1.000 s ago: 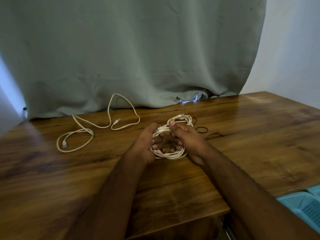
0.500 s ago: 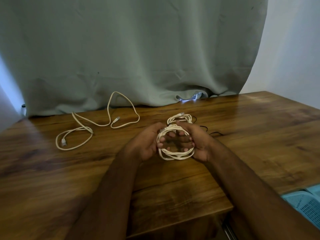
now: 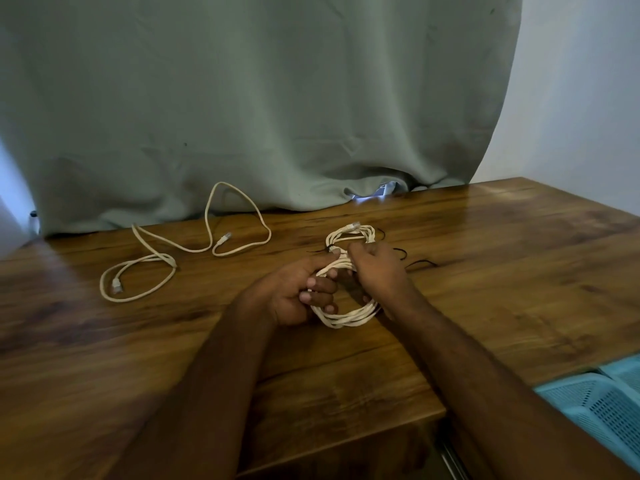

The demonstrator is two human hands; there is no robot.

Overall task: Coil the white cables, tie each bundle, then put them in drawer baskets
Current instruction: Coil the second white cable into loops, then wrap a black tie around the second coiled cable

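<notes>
A coiled white cable (image 3: pixel 349 315) is shown held just above a wooden table (image 3: pixel 502 271), gripped between both hands near the middle of the view. The left hand (image 3: pixel 294 296) is closed around the coil's left side, its fingers (image 3: pixel 320 283) curled through the loop and its thumb laid along the upper strands. The right hand (image 3: pixel 375 271) is seen from the back; its fingers are bent onto the top of the coil, where the strands are pinched together — the fingertips themselves are largely hidden. A second coiled bundle (image 3: pixel 353 233), already bound by a black tie (image 3: pixel 320 251), is seen resting on the table just behind the hands. Further black ties (image 3: pixel 415 263) lie to the right of that bundle. A loose, uncoiled white cable (image 3: pixel 156 261) is spread over the table's left part, near a grey-green curtain (image 3: pixel 259 98). At the lower right edge, blue perforated baskets (image 3: pixel 595 403) are partly in view — well apart from the hands.
</notes>
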